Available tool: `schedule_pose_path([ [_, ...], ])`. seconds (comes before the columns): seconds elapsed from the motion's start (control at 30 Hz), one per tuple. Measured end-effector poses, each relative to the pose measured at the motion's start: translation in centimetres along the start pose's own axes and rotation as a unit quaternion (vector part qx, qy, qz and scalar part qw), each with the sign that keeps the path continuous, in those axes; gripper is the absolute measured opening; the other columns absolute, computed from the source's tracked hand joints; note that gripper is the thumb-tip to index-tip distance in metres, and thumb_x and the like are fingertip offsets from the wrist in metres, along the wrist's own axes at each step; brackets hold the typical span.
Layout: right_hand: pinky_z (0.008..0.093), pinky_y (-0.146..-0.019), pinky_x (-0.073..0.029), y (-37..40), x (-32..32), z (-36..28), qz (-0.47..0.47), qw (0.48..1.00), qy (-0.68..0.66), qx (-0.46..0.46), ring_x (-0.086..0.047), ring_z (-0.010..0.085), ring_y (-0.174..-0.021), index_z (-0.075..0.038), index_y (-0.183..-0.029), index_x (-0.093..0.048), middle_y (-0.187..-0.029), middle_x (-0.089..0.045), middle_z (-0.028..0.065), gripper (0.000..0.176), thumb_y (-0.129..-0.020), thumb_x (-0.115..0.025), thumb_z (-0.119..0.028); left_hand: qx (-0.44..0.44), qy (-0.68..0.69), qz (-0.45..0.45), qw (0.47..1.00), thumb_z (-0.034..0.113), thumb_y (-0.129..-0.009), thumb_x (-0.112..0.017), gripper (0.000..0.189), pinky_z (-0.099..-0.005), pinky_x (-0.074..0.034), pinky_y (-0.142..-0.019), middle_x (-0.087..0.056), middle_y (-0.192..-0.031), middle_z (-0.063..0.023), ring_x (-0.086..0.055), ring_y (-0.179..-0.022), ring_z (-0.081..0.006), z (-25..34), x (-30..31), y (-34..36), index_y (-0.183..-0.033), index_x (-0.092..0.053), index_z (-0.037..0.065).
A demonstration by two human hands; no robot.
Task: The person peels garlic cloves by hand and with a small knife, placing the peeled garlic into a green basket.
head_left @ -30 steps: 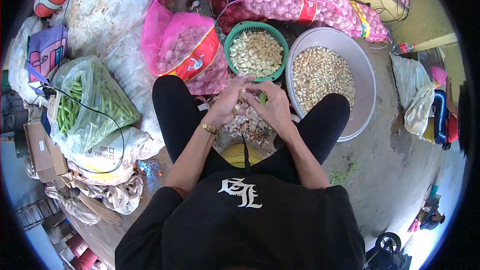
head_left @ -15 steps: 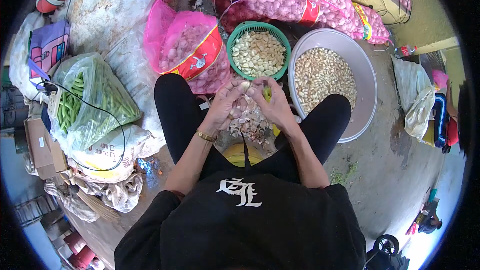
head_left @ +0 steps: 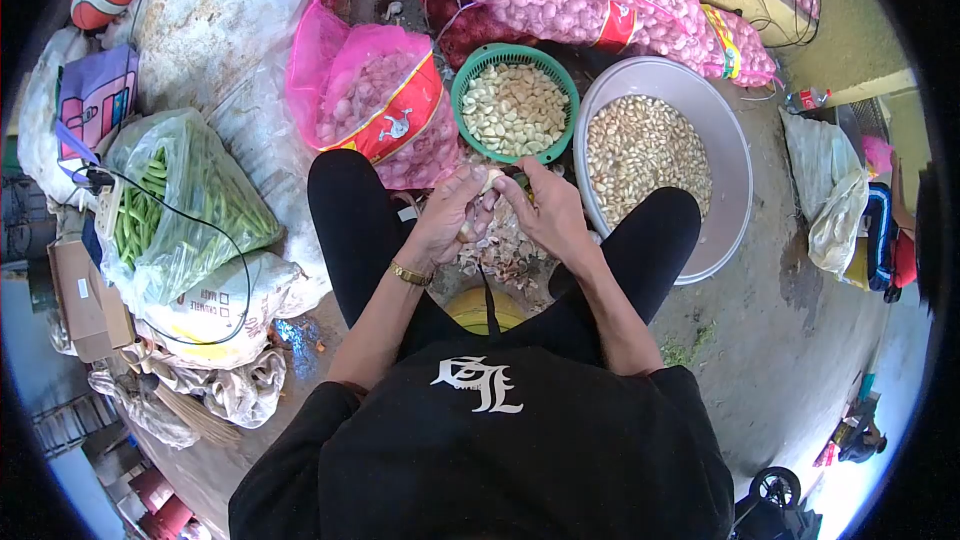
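My left hand and my right hand meet in front of the green basket, above a pile of garlic skins. A pale garlic clove is pinched in the left fingertips, and the right thumb and fingers press against it. Something pale and rounded also shows lower in the left palm, too small to name. Just beyond the hands, the green plastic basket holds peeled cloves. A large grey basin with many unpeeled cloves in it stands to the right.
An opened pink mesh bag of garlic stands left of the basket. Stacked garlic sacks lie behind. Green beans in a plastic bag rest at the left, with a black cable across them. A yellow seat shows between the legs.
My right hand has turned, its index finger now stretched towards the basket. A yellow-green thing seen beside it earlier is now hidden. The left fingers have shifted around the clove.
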State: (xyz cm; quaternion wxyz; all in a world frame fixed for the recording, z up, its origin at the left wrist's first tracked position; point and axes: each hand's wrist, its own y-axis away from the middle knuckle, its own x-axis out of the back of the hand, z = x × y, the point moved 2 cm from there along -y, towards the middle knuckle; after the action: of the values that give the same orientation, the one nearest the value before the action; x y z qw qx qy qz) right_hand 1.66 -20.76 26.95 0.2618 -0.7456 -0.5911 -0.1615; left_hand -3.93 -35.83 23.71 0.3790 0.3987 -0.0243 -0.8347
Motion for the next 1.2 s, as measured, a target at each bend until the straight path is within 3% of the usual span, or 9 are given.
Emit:
schedule_pose_path([
  [0.37,0.0448,-0.061,-0.047,0.2,0.2,0.3,-0.031,0.999,0.016,-0.013,-0.061,0.0435,-0.073,0.0,-0.101,-0.056,-0.076,-0.061,0.0252,0.031,-0.093,-0.059,-0.029,0.022,0.039,0.004,0.999,0.025,-0.1,-0.049,0.026,-0.0173,-0.036,-0.036,-0.054,-0.075,-0.0002,-0.048,-0.047,-0.0047,0.5,-0.9,0.1,-0.116,-0.054,0.004],
  [0.5,0.0382,-0.069,-0.047,0.5,0.2,1.2,-0.042,0.989,-0.124,-0.062,-0.062,0.031,-0.077,0.002,-0.108,-0.056,-0.083,-0.062,0.0216,0.034,-0.098,-0.052,-0.031,-0.038,-0.017,0.016,0.999,0.018,-0.097,-0.055,0.024,-0.0169,-0.036,-0.038,-0.057,-0.078,-0.0009,-0.051,-0.05,-0.0051,1.1,-1.7,0.1,-0.116,-0.054,0.003],
  [0.57,0.0356,-0.072,-0.047,0.8,0.3,1.5,-0.045,0.983,-0.155,-0.086,-0.06,0.0247,-0.078,0.003,-0.11,-0.056,-0.086,-0.062,0.0188,0.037,-0.1,-0.05,-0.032,-0.128,-0.162,0.063,0.976,0.009,-0.094,-0.059,0.025,-0.0177,-0.042,-0.045,-0.061,-0.084,-0.0028,-0.055,-0.057,-0.0058,1.0,-1.2,0.0,-0.117,-0.053,0.001],
  [0.63,0.0314,-0.074,-0.046,1.0,0.1,1.8,-0.105,0.956,-0.216,-0.17,-0.054,0.0162,-0.08,0.004,-0.106,-0.056,-0.087,-0.06,0.01,0.041,-0.102,-0.044,-0.035,-0.157,-0.175,0.062,0.97,0.007,-0.092,-0.059,0.023,-0.0176,-0.044,-0.05,-0.064,-0.09,-0.0048,-0.058,-0.064,-0.0053,0.7,-1.6,0.1,-0.114,-0.054,0.001],
  [0.7,0.0298,-0.075,-0.045,0.8,0.4,1.3,-0.111,0.94,-0.254,-0.196,-0.052,0.0147,-0.08,0.004,-0.105,-0.057,-0.086,-0.058,0.0075,0.043,-0.103,-0.042,-0.036,-0.186,-0.186,0.06,0.963,0.004,-0.091,-0.06,0.022,-0.0175,-0.047,-0.056,-0.066,-0.096,-0.0069,-0.06,-0.07,-0.0048,0.5,-1.7,0.3,-0.112,-0.055,0.0],
  [0.87,0.027,-0.075,-0.044,0.5,0.3,1.4,-0.126,0.922,-0.29,-0.222,-0.049,0.0104,-0.082,0.003,-0.103,-0.058,-0.085,-0.056,0.0031,0.046,-0.104,-0.039,-0.039,-0.221,-0.326,0.07,0.917,0.003,-0.089,-0.063,0.016,-0.0226,-0.049,-0.064,-0.067,-0.088,-0.0054,-0.062,-0.076,-0.0078,0.2,-1.7,0.7,-0.104,-0.062,-0.001],
  [0.93,0.0197,-0.052,-0.029,0.5,0.2,1.2,-0.125,0.924,-0.307,-0.192,-0.034,0.0032,-0.06,-0.007,-0.092,-0.055,-0.07,-0.039,-0.0066,0.042,-0.103,-0.038,-0.044,-0.25,-0.358,0.072,0.897,0.003,-0.088,-0.063,0.015,-0.0234,-0.049,-0.065,-0.067,-0.088,-0.0057,-0.063,-0.076,-0.0085,0.4,-1.8,0.7,-0.103,-0.063,-0.001],
  [0.97,0.0197,-0.052,-0.029,0.5,0.3,1.3,-0.125,0.924,-0.307,-0.192,-0.034,0.0032,-0.06,-0.007,-0.092,-0.055,-0.07,-0.039,-0.0066,0.042,-0.103,-0.038,-0.044,-0.28,-0.389,0.072,0.875,0.003,-0.088,-0.063,0.015,-0.0242,-0.049,-0.065,-0.066,-0.087,-0.006,-0.063,-0.076,-0.0092,0.5,-1.9,0.7,-0.102,-0.064,-0.001],
  [1.2,0.0201,-0.051,-0.027,0.6,0.5,1.0,-0.144,0.917,-0.306,-0.214,-0.035,0.0035,-0.06,-0.007,-0.083,-0.052,-0.069,-0.039,-0.0064,0.045,-0.102,-0.04,-0.046,-0.264,-0.408,0.074,0.871,0.003,-0.087,-0.064,0.016,-0.0261,-0.05,-0.069,-0.067,-0.088,-0.0083,-0.064,-0.079,-0.0121,0.8,-2.3,0.9,-0.102,-0.064,-0.002],
])
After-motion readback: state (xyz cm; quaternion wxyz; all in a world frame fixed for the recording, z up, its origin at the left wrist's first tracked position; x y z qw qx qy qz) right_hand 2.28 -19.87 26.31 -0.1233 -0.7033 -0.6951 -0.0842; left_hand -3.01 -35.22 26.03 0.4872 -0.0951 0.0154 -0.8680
